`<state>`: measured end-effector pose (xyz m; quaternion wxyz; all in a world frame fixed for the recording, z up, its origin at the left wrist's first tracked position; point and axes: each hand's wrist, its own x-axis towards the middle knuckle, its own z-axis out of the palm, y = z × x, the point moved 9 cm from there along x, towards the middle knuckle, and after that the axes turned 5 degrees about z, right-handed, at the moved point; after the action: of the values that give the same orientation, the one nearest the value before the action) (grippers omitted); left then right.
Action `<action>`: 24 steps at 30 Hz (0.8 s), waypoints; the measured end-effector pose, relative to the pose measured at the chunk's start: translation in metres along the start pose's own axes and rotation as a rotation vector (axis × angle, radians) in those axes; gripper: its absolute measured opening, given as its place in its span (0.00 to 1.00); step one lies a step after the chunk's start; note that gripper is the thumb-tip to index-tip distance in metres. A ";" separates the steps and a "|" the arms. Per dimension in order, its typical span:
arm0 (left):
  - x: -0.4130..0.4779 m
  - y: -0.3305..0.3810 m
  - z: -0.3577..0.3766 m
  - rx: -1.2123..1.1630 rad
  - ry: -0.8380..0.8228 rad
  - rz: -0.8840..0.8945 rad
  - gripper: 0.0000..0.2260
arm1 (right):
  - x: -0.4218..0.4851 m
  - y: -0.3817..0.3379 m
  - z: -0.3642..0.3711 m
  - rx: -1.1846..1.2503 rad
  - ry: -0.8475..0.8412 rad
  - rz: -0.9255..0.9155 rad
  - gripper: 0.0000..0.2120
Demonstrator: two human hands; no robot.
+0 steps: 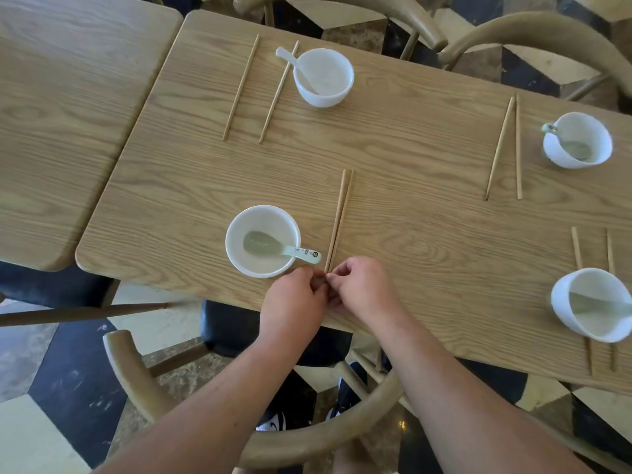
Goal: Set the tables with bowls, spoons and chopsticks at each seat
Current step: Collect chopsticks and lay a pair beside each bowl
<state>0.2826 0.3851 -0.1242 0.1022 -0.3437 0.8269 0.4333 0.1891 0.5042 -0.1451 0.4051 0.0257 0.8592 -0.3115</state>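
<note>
On the wooden table [410, 138], a white bowl [262, 241] with a spoon [284, 248] in it stands at the near seat. Just right of it lies a pair of chopsticks [339, 220], side by side and touching. My left hand [294, 299] and my right hand [362, 285] meet at the near ends of this pair, fingertips pinched on them. Three other seats each have a bowl with a spoon: far left [323, 77], far right [578, 140], near right [591, 304]. Each has loose chopsticks beside it [260, 88], [506, 148], [593, 248].
A second wooden table [68, 97] abuts on the left. A curved-back chair [307, 436] stands under my arms, with more chairs [533, 39] along the far side. The floor is tiled in black, cream and brown.
</note>
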 end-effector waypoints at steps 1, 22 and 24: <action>0.000 0.000 0.001 -0.003 -0.010 -0.001 0.09 | 0.000 0.004 0.001 0.053 -0.021 0.032 0.08; 0.008 -0.015 0.004 -0.151 -0.022 -0.007 0.05 | -0.005 0.015 0.005 0.350 -0.317 0.148 0.03; 0.008 -0.016 0.004 -0.150 -0.019 -0.002 0.05 | -0.004 0.016 0.006 0.350 -0.322 0.147 0.03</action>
<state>0.2864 0.3784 -0.1408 0.0846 -0.3471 0.7907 0.4971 0.2001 0.5148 -0.1534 0.5476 0.1081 0.7124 -0.4254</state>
